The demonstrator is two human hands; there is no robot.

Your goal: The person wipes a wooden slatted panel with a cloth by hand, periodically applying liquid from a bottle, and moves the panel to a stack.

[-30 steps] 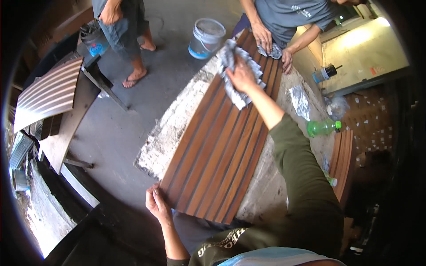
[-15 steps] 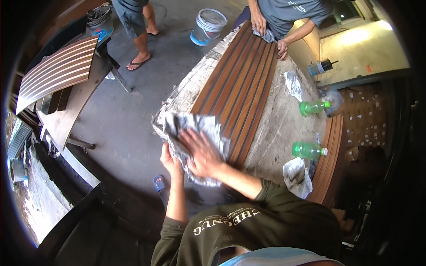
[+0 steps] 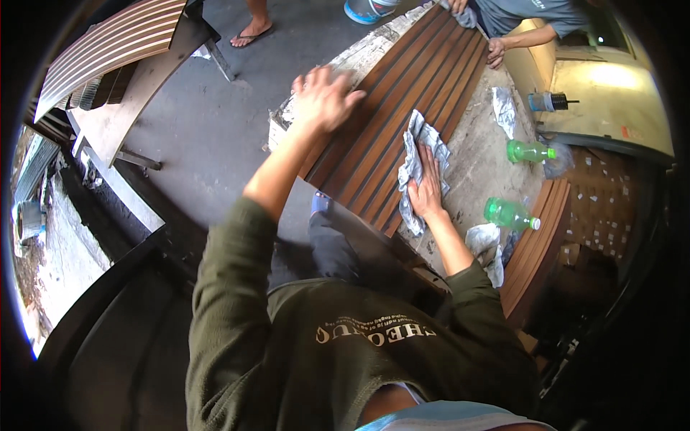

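A long brown wooden panel with dark grooves lies on a pale, stained worktop. Flat against a crumpled white-grey cloth, my right hand presses it onto the panel's right edge, fingers stretched out. My left hand is held over the panel's left edge, fingers spread, with nothing in it; motion blurs it slightly. Whether it touches the wood I cannot tell.
Across the worktop, another person's hand rests by the panel's far end, near a grey cloth. On the right are two green bottles, a crumpled cloth and curved slatted wood. A striped panel lies at left.
My hands have parted: the right has carried the cloth rightward onto the panel's right edge, and the left has let go of it and moved up over the left edge. The view has shifted.
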